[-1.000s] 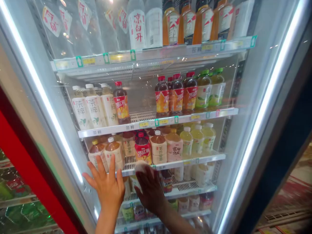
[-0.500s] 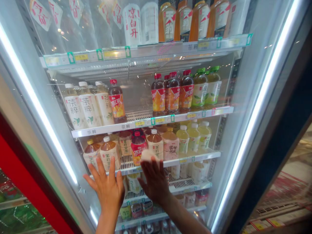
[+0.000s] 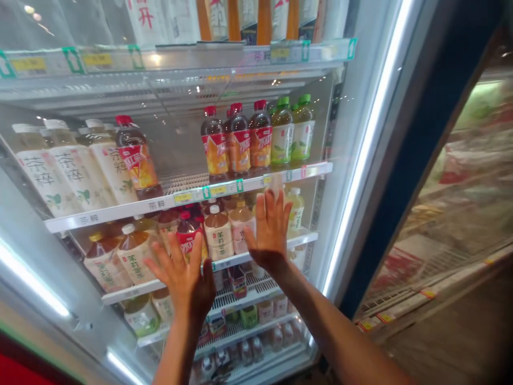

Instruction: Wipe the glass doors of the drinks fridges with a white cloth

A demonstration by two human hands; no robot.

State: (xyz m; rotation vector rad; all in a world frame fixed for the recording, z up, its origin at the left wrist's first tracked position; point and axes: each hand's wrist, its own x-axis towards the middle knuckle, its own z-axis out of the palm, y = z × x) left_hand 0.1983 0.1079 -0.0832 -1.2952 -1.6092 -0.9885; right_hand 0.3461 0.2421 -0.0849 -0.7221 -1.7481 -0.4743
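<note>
I face the glass door (image 3: 344, 224) of a drinks cooler. My left hand (image 3: 185, 278) lies flat on the glass at the lower middle, fingers spread, holding nothing. My right hand (image 3: 270, 232) is higher and to the right, fingers stretched flat on the glass. It presses a small white cloth (image 3: 276, 184) that peeks out above its fingertips. Behind the glass, between the hands, stand brown tea bottles (image 3: 218, 232). Above them is a shelf of red-capped bottles (image 3: 236, 139).
Green-capped bottles (image 3: 292, 128) and white-labelled tea bottles (image 3: 72, 171) fill the same shelf. A lit strip (image 3: 363, 155) runs down the door's right edge beside a dark blue post (image 3: 404, 160). Another cooler (image 3: 460, 187) stands at the right. Lower shelves hold small bottles (image 3: 256, 313).
My right hand has slid the cloth up and to the right across the glass. The left hand stays pressed on the door. My view has swung right and closer.
</note>
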